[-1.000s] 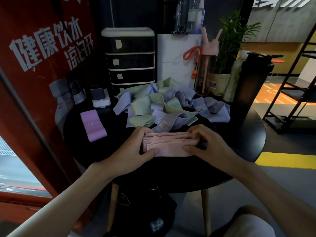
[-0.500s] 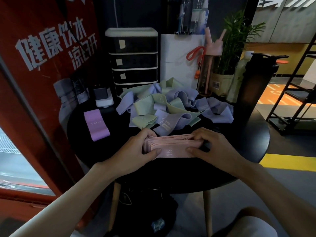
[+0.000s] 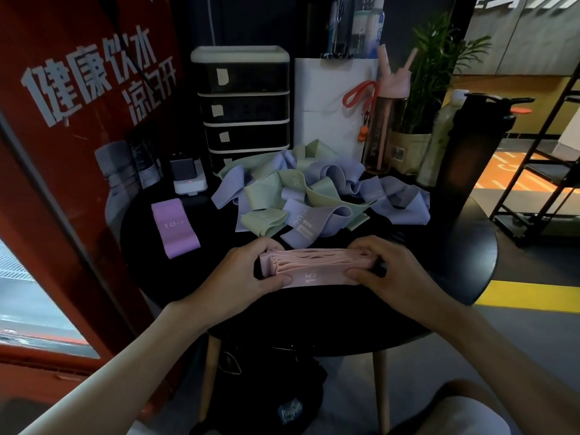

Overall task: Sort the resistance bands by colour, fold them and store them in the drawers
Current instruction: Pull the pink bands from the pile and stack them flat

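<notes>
Both hands grasp a pink stack [image 3: 317, 267] of folded bands at the near side of the round black desk [image 3: 464, 246]: the left hand [image 3: 248, 277] curls round its left end, the right hand [image 3: 395, 271] round its right end. Behind it lies a loose pile [image 3: 310, 196] of green and lilac bands. A purple band [image 3: 175, 227] lies apart to the left. The drawers [image 3: 243, 111] stand at the back, all closed.

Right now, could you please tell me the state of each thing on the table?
pink stack: folded, held at both ends.
left grip: holds pink stack.
right grip: holds pink stack.
purple band: folded, lying flat.
green and lilac pile: loose, unsorted.
drawers: shut.
</notes>
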